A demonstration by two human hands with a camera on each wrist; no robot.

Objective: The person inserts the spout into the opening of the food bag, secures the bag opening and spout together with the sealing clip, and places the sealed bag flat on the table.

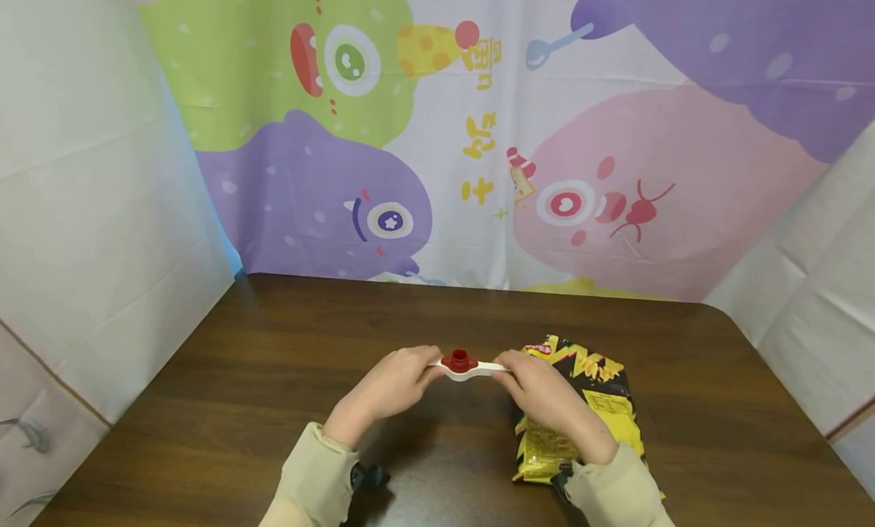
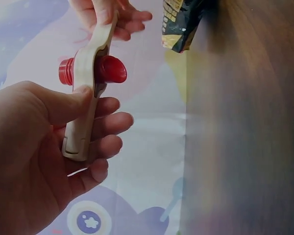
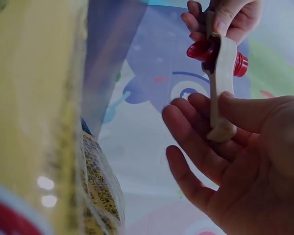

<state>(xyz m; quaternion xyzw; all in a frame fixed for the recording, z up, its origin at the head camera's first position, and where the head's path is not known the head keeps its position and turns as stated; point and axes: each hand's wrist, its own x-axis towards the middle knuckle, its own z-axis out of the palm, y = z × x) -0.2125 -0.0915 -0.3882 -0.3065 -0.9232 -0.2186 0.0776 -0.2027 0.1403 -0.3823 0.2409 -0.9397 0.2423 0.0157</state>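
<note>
Both hands hold a white bag clip with a red spout cap just above the brown table. My left hand pinches the clip's left end; in the left wrist view the thumb presses on the clip with fingers curled behind it. My right hand pinches the right end; the right wrist view has its thumb on the clip. A yellow-and-black snack bag lies flat under the right forearm.
A cartoon-monster backdrop hangs behind the table. White sheets close off the left and right sides. Beige sleeves cover both forearms.
</note>
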